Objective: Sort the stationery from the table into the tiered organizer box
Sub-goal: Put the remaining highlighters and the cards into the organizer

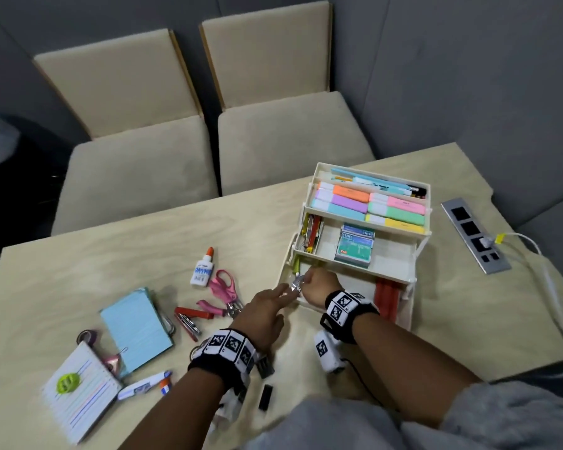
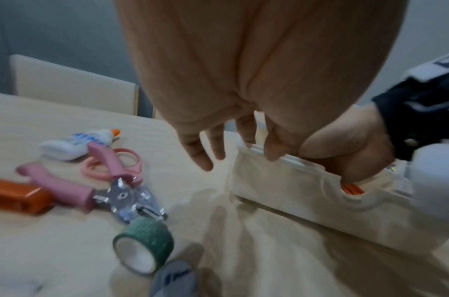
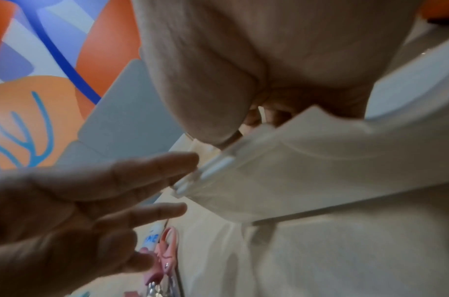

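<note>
The cream tiered organizer box [image 1: 403,251] stands open at the table's right. My right hand [image 1: 319,284] reaches into the left end of its bottom tier and grips a small silver tool [image 1: 297,283] with a yellow-green handle. My left hand [image 1: 267,306] hovers just left of it, fingers straight and pointing at the tool, holding nothing. In the left wrist view those fingers [image 2: 205,158] hang above the box's front wall [image 2: 281,193], beside the curled right hand [image 2: 345,144]. The right wrist view shows mostly palm, the front wall [image 3: 320,170] and the spread left hand [image 3: 91,201].
Left of the box lie a glue bottle [image 1: 203,267], pink scissors [image 1: 223,285], a pink punch [image 1: 218,308], a red stapler [image 1: 189,316], blue cards [image 1: 137,326], a lined pad [image 1: 78,391] and a green tape roll [image 2: 144,241]. A power strip [image 1: 475,235] sits at the right.
</note>
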Demonstrator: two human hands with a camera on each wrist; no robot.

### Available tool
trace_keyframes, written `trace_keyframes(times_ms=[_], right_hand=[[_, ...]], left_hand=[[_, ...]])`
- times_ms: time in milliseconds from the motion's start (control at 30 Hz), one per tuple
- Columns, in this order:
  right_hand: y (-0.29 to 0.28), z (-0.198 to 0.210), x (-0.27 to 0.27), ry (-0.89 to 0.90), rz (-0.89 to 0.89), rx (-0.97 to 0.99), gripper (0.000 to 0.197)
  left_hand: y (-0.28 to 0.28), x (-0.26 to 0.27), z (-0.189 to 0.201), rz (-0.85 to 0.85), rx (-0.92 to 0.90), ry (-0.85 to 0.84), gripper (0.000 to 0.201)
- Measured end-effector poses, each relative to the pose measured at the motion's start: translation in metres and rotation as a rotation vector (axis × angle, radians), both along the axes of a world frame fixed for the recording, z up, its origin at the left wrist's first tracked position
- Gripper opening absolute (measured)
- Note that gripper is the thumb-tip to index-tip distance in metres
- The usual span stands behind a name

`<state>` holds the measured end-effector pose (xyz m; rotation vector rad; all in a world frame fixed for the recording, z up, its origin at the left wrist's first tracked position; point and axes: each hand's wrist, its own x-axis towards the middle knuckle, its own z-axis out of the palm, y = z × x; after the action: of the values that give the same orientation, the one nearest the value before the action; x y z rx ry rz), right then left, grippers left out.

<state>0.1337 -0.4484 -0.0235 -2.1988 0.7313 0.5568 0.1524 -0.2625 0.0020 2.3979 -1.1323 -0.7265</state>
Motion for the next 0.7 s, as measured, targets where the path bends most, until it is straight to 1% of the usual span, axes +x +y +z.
trace_keyframes(times_ms=[67,133,200,267,333,367,433,533,600,700], right_hand=[[0.000,0.005,-0.007,-0.069,-0.010,-0.017,0.018],[0.003,0.013,-0.015,-0.157,-0.013,-0.020,0.018],[0.008,0.023,-0.021,-0.268,0.035,-0.030,0.016],[0.018,0.036,-0.025,-0.382,0.106,-0.049,0.014],[0.032,0.046,-0.026,-0.459,0.179,-0.042,0.014],[0.042,0.050,-0.025,-0.470,0.233,-0.041,0.013],[0.064,0.049,-0.019,-0.440,0.369,-0.061,0.017],[0.101,0.037,-0.004,-0.281,0.526,-0.117,0.029],[0.125,0.028,0.007,-0.195,0.553,-0.152,0.031],[0.152,0.016,0.019,-0.091,0.559,-0.218,0.031]], left_hand=[[0.010,0.001,-0.002,0.072,-0.089,-0.018,0.066],[0.026,0.005,0.001,0.210,-0.188,-0.034,0.056],[0.045,0.011,0.003,0.356,-0.251,-0.072,0.043],[0.069,0.021,0.003,0.442,-0.197,-0.144,0.034],[0.094,0.032,-0.003,0.482,-0.068,-0.212,0.032],[0.106,0.037,-0.006,0.496,0.006,-0.228,0.033],[0.126,0.043,-0.010,0.498,0.146,-0.249,0.036],[0.143,0.044,-0.012,0.455,0.362,-0.227,0.042],[0.152,0.040,-0.013,0.426,0.404,-0.219,0.043],[0.166,0.036,-0.010,0.435,0.353,-0.280,0.045]])
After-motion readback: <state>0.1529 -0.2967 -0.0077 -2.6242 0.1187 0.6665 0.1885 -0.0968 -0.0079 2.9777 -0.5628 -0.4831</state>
